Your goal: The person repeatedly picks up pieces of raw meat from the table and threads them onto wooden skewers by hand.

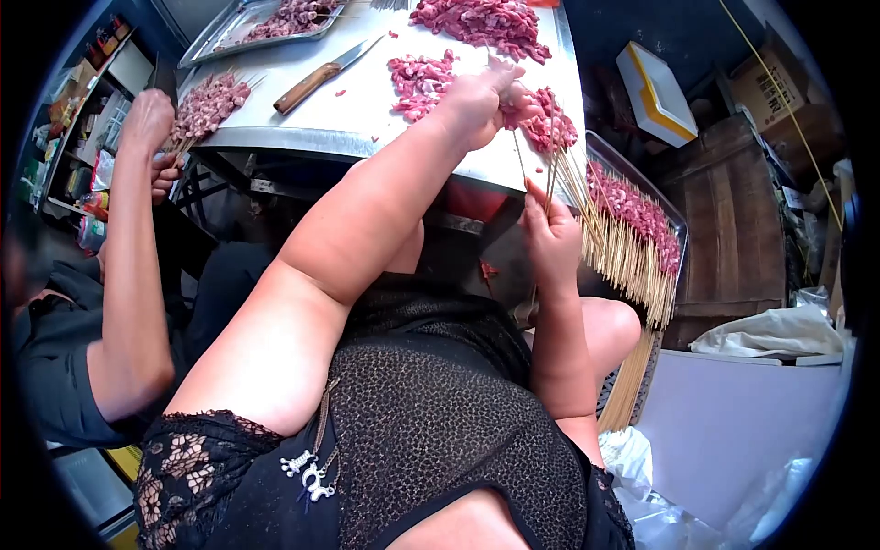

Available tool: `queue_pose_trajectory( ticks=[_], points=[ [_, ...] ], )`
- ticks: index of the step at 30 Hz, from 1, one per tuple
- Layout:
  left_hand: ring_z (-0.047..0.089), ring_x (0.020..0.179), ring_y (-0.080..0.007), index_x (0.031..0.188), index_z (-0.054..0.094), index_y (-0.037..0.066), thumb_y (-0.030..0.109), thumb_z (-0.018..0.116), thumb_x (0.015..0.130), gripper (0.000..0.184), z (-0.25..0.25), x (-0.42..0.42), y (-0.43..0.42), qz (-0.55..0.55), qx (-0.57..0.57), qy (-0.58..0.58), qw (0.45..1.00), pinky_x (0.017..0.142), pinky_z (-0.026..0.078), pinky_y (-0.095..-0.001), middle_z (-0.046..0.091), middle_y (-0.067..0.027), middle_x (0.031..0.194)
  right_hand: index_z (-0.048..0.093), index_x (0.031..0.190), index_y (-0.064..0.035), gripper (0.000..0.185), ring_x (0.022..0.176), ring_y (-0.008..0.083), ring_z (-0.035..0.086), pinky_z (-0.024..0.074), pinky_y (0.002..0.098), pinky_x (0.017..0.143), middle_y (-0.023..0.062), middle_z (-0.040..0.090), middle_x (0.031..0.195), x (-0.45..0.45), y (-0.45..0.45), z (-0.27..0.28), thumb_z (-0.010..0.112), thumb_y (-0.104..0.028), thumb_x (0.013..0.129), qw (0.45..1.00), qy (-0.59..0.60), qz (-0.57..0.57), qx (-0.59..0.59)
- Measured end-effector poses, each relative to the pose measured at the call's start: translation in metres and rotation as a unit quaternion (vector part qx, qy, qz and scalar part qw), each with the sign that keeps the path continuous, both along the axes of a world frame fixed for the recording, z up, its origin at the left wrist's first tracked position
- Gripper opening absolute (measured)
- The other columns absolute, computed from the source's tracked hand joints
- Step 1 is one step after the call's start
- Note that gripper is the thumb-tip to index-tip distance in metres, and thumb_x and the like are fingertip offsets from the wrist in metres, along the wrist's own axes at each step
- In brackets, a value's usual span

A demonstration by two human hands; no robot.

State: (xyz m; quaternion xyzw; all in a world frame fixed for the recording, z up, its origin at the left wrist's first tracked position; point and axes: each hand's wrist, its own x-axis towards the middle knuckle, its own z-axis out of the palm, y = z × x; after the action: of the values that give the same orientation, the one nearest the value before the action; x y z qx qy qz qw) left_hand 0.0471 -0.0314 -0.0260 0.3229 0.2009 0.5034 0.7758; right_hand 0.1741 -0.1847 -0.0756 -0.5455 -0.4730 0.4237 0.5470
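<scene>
My left hand (481, 103) reaches over the white table, fingers curled together around what looks like a piece of raw meat, partly hidden by the hand. Beside it lies a small heap of cut red meat (420, 84). Near the table edge my right hand (552, 240) is closed on a thin bamboo skewer (520, 158) that points up toward my left hand. Threaded meat skewers (553, 128) rest at the table corner just above my right hand, their bare sticks hanging over the edge.
A tray of finished skewers (632, 215) stands at the right, bare sticks (628, 390) below it. A wooden-handled knife (316, 84), a larger meat pile (486, 26) and a metal tray (257, 37) lie on the table. At left, a co-worker's hand (147, 124) is beside more skewers (211, 105).
</scene>
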Motion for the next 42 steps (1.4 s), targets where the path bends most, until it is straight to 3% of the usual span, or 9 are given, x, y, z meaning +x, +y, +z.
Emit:
queue_pose_trajectory(
  ticks=[5, 12, 14, 17, 24, 26, 28, 37, 42],
  points=[
    [0.023, 0.048, -0.0067, 0.107, 0.043, 0.003, 0.029, 0.04, 0.097, 0.029, 0.008, 0.003, -0.018, -0.016, -0.043, -0.057, 0.997, 0.045, 0.023, -0.0226, 0.029, 0.004, 0.062, 0.062, 0.111, -0.0019, 0.023, 0.056, 0.0012, 0.041, 0.0338, 0.0157, 0.051, -0.0064, 0.05, 0.067, -0.012, -0.014, 0.006, 0.055, -0.009, 0.09, 0.999, -0.033, -0.025, 0.025],
    [0.027, 0.051, -0.0068, 0.111, 0.042, 0.005, 0.05, 0.039, 0.093, 0.049, 0.008, 0.002, -0.023, -0.051, 0.013, -0.043, 0.998, 0.045, 0.024, -0.0212, 0.03, 0.0023, 0.066, 0.062, 0.109, -0.0004, 0.022, 0.056, 0.0015, 0.041, 0.034, 0.0157, 0.051, -0.0056, 0.051, 0.067, -0.023, -0.014, 0.005, 0.055, -0.007, 0.089, 0.999, 0.031, -0.019, 0.034],
    [0.049, 0.079, -0.0174, 0.127, 0.03, 0.006, 0.066, 0.027, 0.085, 0.073, 0.012, 0.002, -0.017, -0.109, 0.036, -0.076, 0.991, 0.068, 0.044, -0.0266, 0.049, -0.015, 0.105, 0.062, 0.11, -0.0003, 0.022, 0.056, 0.0012, 0.041, 0.033, 0.015, 0.05, -0.0059, 0.05, 0.066, -0.02, -0.012, 0.009, 0.054, -0.007, 0.09, 0.997, 0.05, -0.039, 0.037],
    [0.041, 0.12, -0.0325, 0.141, 0.007, 0.005, 0.074, 0.015, 0.08, 0.092, 0.003, 0.001, -0.006, -0.089, 0.048, -0.017, 0.995, 0.102, 0.033, -0.0447, 0.044, -0.0201, 0.123, 0.06, 0.112, -0.0008, 0.023, 0.055, -0.0008, 0.039, 0.0285, 0.013, 0.048, -0.0079, 0.047, 0.066, -0.009, -0.014, 0.016, 0.052, -0.008, 0.091, 0.996, 0.049, -0.059, 0.034],
    [0.034, 0.126, -0.0379, 0.142, 0.007, 0.005, 0.06, 0.034, 0.088, 0.082, 0.007, -0.01, -0.009, -0.078, 0.037, 0.018, 0.996, 0.103, 0.031, -0.0465, 0.03, -0.026, 0.137, 0.06, 0.111, -0.0008, 0.023, 0.054, -0.0014, 0.038, 0.0284, 0.0128, 0.047, -0.0088, 0.046, 0.066, -0.002, -0.017, 0.013, 0.052, -0.008, 0.091, 0.996, 0.046, -0.075, 0.026],
    [0.051, 0.113, -0.033, 0.131, 0.034, 0.001, 0.044, 0.044, 0.092, 0.058, 0.002, -0.008, -0.009, -0.187, 0.043, 0.139, 0.972, 0.09, 0.047, -0.0379, 0.046, -0.0242, 0.125, 0.06, 0.111, -0.0007, 0.023, 0.054, -0.0013, 0.038, 0.0285, 0.0128, 0.047, -0.0086, 0.047, 0.067, -0.003, -0.016, 0.015, 0.052, -0.008, 0.091, 0.996, 0.047, -0.073, 0.027],
    [0.066, 0.082, -0.0208, 0.102, 0.054, 0.003, 0.024, 0.042, 0.096, 0.025, 0.015, -0.006, -0.026, -0.181, 0.042, 0.096, 0.978, 0.075, 0.054, -0.0321, 0.066, -0.0115, 0.09, 0.06, 0.111, -0.0006, 0.022, 0.054, -0.0012, 0.039, 0.0286, 0.0128, 0.047, -0.0085, 0.047, 0.067, -0.004, -0.015, 0.018, 0.052, -0.007, 0.091, 0.996, 0.049, -0.071, 0.029],
    [0.06, 0.101, -0.0268, 0.116, 0.047, -0.005, 0.031, 0.04, 0.097, 0.041, 0.014, -0.008, -0.017, -0.18, 0.087, 0.112, 0.973, 0.087, 0.049, -0.0386, 0.061, -0.0176, 0.106, 0.059, 0.113, -0.0008, 0.024, 0.053, 0.0008, 0.039, 0.0296, 0.0148, 0.047, -0.0061, 0.046, 0.064, 0.0, -0.016, 0.017, 0.052, -0.006, 0.091, 0.995, 0.087, -0.051, 0.027],
    [0.032, 0.13, -0.0313, 0.141, 0.009, 0.0, 0.048, 0.04, 0.092, 0.076, 0.015, -0.025, 0.003, -0.041, 0.0, 0.089, 0.995, 0.103, 0.034, -0.043, 0.03, -0.0209, 0.141, 0.057, 0.117, -0.0017, 0.027, 0.054, 0.0013, 0.039, 0.032, 0.0158, 0.048, -0.0057, 0.047, 0.064, 0.009, -0.017, 0.03, 0.052, -0.006, 0.091, 0.996, -0.022, -0.089, 0.021]
  ],
)
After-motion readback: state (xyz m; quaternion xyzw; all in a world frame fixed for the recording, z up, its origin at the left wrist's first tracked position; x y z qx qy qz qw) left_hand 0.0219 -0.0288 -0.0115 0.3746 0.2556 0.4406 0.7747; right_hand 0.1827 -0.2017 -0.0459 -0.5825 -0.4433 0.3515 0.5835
